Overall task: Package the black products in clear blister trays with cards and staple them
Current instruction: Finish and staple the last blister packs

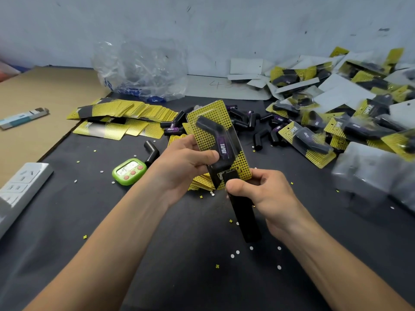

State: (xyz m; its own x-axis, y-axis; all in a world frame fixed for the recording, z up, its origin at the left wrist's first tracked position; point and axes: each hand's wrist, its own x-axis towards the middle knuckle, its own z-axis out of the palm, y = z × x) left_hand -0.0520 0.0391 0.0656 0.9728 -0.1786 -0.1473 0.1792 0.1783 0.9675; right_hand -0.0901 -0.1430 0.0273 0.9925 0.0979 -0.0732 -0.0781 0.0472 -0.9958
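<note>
Blister tray [233,138] holds blk product [210,131] | L fingers [207,156] pinch tray | R fingers [238,187] grip stapler [246,221]

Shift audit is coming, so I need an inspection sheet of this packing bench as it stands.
Surface: black mat, with cardboard at its left.
Job's things: pack held up; stapler at its lower edge; cards fanned back left; loose products behind; finished packs piled right; clear trays right.
Clutter: green timer, punched dots, plastic bag, power strip.
Hands: left hand grips the pack; right hand grips the stapler.
Cables: nothing seen.
Surroundings: scuffed wall behind.
</note>
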